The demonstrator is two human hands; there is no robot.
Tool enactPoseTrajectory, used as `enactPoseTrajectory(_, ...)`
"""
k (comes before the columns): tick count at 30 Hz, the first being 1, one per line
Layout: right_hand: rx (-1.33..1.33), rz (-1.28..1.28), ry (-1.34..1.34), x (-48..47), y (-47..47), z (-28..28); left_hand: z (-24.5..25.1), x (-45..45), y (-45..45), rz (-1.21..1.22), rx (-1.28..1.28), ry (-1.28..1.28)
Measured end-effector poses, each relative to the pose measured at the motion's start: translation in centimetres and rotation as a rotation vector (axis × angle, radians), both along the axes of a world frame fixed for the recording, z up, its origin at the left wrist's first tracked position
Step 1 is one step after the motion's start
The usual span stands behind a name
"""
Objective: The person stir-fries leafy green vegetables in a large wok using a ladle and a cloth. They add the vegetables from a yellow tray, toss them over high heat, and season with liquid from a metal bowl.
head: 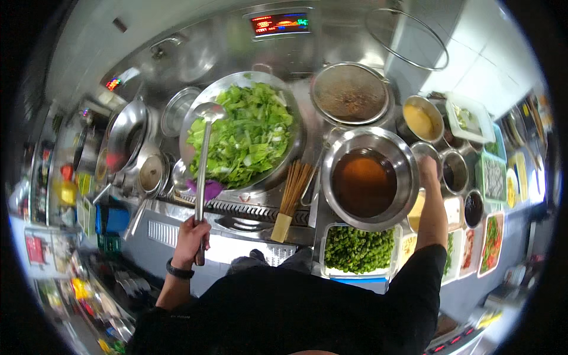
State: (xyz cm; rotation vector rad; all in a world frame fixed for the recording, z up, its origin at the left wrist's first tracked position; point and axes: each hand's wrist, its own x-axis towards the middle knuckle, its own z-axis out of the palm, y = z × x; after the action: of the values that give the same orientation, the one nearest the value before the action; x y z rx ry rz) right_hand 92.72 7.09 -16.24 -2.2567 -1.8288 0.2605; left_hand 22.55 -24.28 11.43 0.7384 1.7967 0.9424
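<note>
My left hand [194,237] grips the long handle of a steel ladle [204,166] whose bowl is over the left part of a wide wok [186,137]. Chopped leafy greens [248,133] fill much of that wok. My right hand [428,168] reaches to a round metal container [419,148] beside a large steel bowl [329,191] of brown liquid [364,186]. The fingers of this hand are blurred and partly hidden, so what they hold does not show. A purple cloth [214,189] lies at the wok's near rim, behind the ladle handle.
A bamboo wok brush [290,199] leans between wok and bowl. Behind the bowl sits a round mesh strainer [350,93]. Chopped green vegetables [360,248] fill a tub at the front. Metal seasoning pots [455,171] crowd the right; pans [128,133] stand left.
</note>
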Motion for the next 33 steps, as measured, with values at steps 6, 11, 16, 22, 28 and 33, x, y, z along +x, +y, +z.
enactPoseTrajectory(6, 0.182, -0.257, 1.061, -0.3, -3.3, 12.4, 0.4, -2.5, -2.6, -0.009, 0.038, -0.063)
enactPoseTrajectory(11, 0.080, 0.089, 1.134, -21.8, -4.4, 28.9, -0.4, -5.8, -3.8, 0.008, 0.070, -0.052)
enactPoseTrajectory(16, -0.153, 0.605, 0.876, -44.0, 0.8, 35.9, -1.5, -10.1, -4.4, 0.028, 0.144, -0.132)
enactPoseTrajectory(22, 0.208, 0.397, 0.177, -52.5, 10.3, 38.9, -2.7, -16.8, -4.4, -0.055, 0.142, -0.152)
enactPoseTrajectory(28, 0.196, 0.350, -0.202, -57.6, 12.2, 36.4, -3.9, -22.9, -5.5, -0.099, 0.133, -0.143)
enactPoseTrajectory(33, 0.210, 0.305, 0.110, -67.5, 12.4, 35.4, -4.0, -26.2, -5.6, -0.104, 0.122, -0.128)
